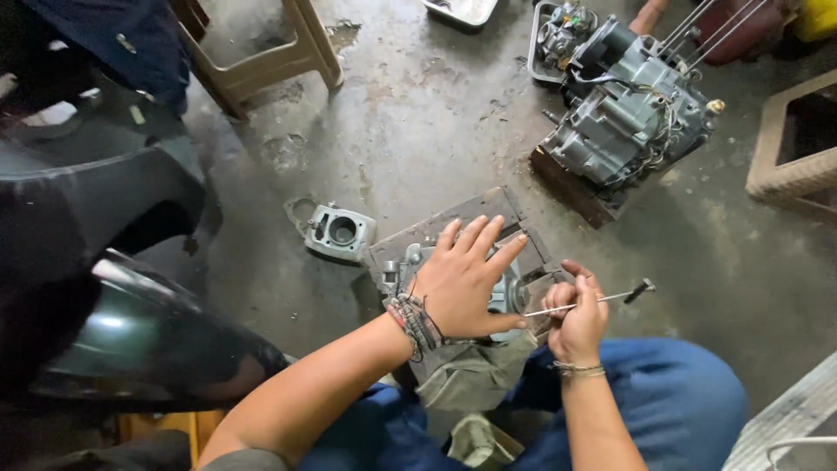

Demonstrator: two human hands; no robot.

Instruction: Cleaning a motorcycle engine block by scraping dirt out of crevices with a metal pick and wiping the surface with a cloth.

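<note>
We have bare forearms, a thick stack of braided and beaded bands in dark, red and pale tones around the wrist of our left hand (462,283), a slim silvery chain bracelet at the wrist of our right hand (577,324), and blue trousers over both knees.

This was a motorcycle repair workshop, with the work done low on the ground. The stained, oil-marked concrete floor (436,113) served as the bench: a stripped engine block (628,113) sat on a wooden board, a loose cylinder barrel (340,231) lay nearby, and a metal parts tray (462,10) stood at the far edge. A dark motorcycle fender (105,201) filled the left side, beside a low wooden stool (261,61).
</note>
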